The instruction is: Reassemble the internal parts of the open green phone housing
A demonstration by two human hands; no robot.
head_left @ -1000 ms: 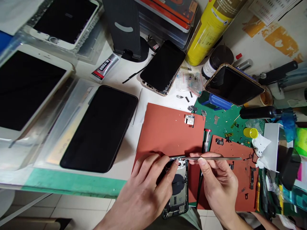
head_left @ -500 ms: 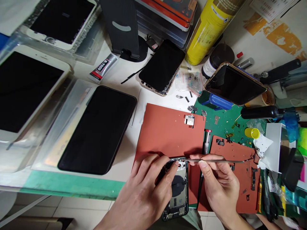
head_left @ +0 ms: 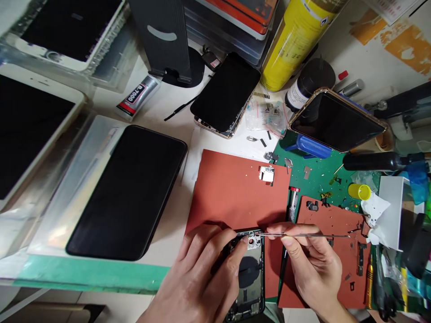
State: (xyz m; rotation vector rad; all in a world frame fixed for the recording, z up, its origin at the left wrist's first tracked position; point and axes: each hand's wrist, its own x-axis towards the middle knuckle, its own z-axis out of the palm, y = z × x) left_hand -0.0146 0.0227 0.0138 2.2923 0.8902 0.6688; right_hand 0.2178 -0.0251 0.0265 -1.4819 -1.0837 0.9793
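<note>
Two hands are busy at one open phone (head_left: 252, 278). Left hand (head_left: 202, 271) is bent and narrow, holding the open phone at its far end; I cannot tell if a tiny bit is also between the fingertips. Right hand (head_left: 314, 264) pinches a thin metal stick (head_left: 323, 235), and the tip of the stick reaches the far end of the open phone. That phone is at the near edge of a big red mat (head_left: 232, 197), and part of it pokes out past the mat.

Far to the left of the open phone is a white phone (head_left: 37, 125) with a dark screen. Nearer to it, also on the left, a big black phone (head_left: 128, 193) lies flat on the worktop (head_left: 210, 142). A small glue tube (head_left: 138, 98) is farther back on the left. Well behind the open phone is another phone with a black screen (head_left: 229, 94). A little shiny metal piece (head_left: 267, 174) is behind it, a bit to the right. Next, to the right, come a screwdriver (head_left: 293, 204) with a red end and a smaller red mat (head_left: 343, 264) with little black bits on it.
</note>
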